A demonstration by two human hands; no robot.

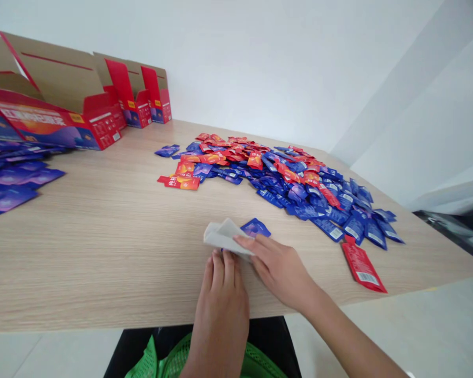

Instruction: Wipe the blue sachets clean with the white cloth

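Observation:
A folded white tissue is pinched in my right hand, just above the table near its front edge. Partly covered by it lies a blue sachet, whose upper end sticks out behind the tissue. My left hand rests with fingers stretched forward, the tips close under the tissue's lower edge. A sliver of blue shows at those fingertips; the tissue hides most of what they touch. To the right of my right hand, a single red sachet lies with its barcode side up.
A heap of red and blue sachets spreads across the table's back and right. At left, purple-blue sachets lie before open red cardboard boxes. A green mesh basket sits below the table's front edge.

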